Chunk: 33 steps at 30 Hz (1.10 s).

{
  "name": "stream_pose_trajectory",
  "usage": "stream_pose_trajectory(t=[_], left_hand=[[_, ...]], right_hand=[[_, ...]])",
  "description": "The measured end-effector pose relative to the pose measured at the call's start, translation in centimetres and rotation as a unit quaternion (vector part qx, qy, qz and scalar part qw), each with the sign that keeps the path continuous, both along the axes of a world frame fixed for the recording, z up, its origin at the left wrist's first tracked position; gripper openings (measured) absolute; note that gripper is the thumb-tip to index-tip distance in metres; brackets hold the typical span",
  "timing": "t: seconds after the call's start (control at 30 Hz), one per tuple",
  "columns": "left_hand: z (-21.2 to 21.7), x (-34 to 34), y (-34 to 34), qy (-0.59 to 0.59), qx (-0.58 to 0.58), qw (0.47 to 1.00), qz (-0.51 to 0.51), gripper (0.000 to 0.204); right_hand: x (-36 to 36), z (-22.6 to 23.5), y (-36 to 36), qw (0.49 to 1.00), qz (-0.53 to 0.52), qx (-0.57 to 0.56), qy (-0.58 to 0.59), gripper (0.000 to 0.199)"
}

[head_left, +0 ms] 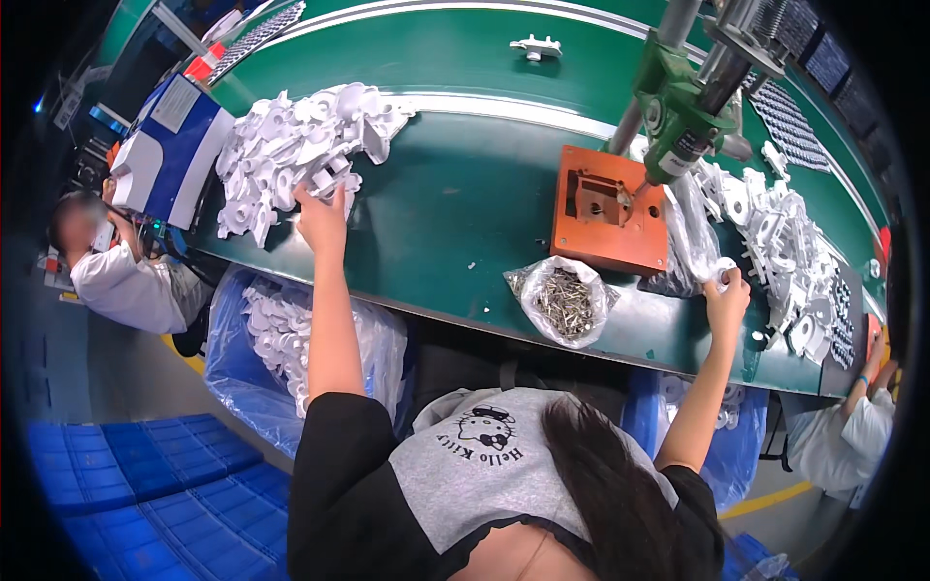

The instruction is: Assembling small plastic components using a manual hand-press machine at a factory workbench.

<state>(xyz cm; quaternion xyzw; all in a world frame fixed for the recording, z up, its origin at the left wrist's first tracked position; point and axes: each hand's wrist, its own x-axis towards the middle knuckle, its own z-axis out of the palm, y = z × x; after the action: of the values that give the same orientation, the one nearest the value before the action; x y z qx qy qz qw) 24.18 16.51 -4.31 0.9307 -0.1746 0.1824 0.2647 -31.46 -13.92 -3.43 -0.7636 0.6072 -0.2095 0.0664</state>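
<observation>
Nearest, below the front edge of the table (pixel 446 213), a bin lined with blue plastic (pixel 231 373) stands on the left side with white parts inside, and a second lined bin (pixel 733 465) is on the right; I suppose they are kept low so the working surface stays free. At the table edge, between the two forearms, an open plastic bag (pixel 530 290) carries metal screws (pixel 565 302); its mouth is turned upward, probably to let fingers enter easily. The right hand (pixel 727 295) is farther to the right, with the fingertips closed on a small white piece (pixel 722 271), just beside a clear plastic bag (pixel 692 232). The left hand (pixel 322 218) is at the near border of the left pile (pixel 291 145) of white plastic parts, its thumb and finger at both sides of one white part (pixel 334 181); I cannot tell if they already grip it. Behind the screws sits an orange block (pixel 605 242) with a shaped hollow, under a green press (pixel 678 136), apparently placed so that the press tool comes over the hollow. The right pile (pixel 790 252) lies past the block, so each hand seems to have one pile within easy reach. Farthest, across a pale rail, one single white part (pixel 538 47) rests on a green surface (pixel 436 63).
</observation>
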Motion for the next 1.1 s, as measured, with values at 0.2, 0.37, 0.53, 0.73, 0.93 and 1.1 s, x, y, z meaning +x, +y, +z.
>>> stream_pose_trajectory(t=[0.2, 0.37, 0.53, 0.73, 0.93, 1.1], left_hand=[[1.0, 1.0, -0.7, 0.029, 0.013, 0.999, 0.027, 0.059], [3.8, -1.5, 1.2, 0.105, -0.027, 0.992, -0.069, 0.038], [5.9, -9.8, -0.9, 0.305, -0.307, 0.855, -0.287, 0.023], [8.5, -23.5, -5.4, 0.435, -0.412, 0.636, -0.486, 0.028], [7.8, -27.4, -6.6, 0.400, -0.416, 0.648, -0.496, 0.021], [8.2, -28.8, -6.9, 0.451, -0.467, 0.580, -0.492, 0.032]], right_hand=[[-1.5, 1.0, 2.3, 0.970, -0.053, -0.100, -0.215, 0.049], [-0.8, 2.1, 5.0, 0.872, 0.067, -0.059, -0.482, 0.047], [7.5, 6.1, 11.0, 0.784, 0.212, 0.179, -0.555, 0.071], [15.9, 8.6, 16.2, 0.755, 0.441, 0.203, -0.441, 0.086], [15.4, 8.0, 17.1, 0.821, 0.447, 0.099, -0.340, 0.084], [15.1, 5.5, 17.1, 0.753, 0.428, 0.172, -0.469, 0.087]])
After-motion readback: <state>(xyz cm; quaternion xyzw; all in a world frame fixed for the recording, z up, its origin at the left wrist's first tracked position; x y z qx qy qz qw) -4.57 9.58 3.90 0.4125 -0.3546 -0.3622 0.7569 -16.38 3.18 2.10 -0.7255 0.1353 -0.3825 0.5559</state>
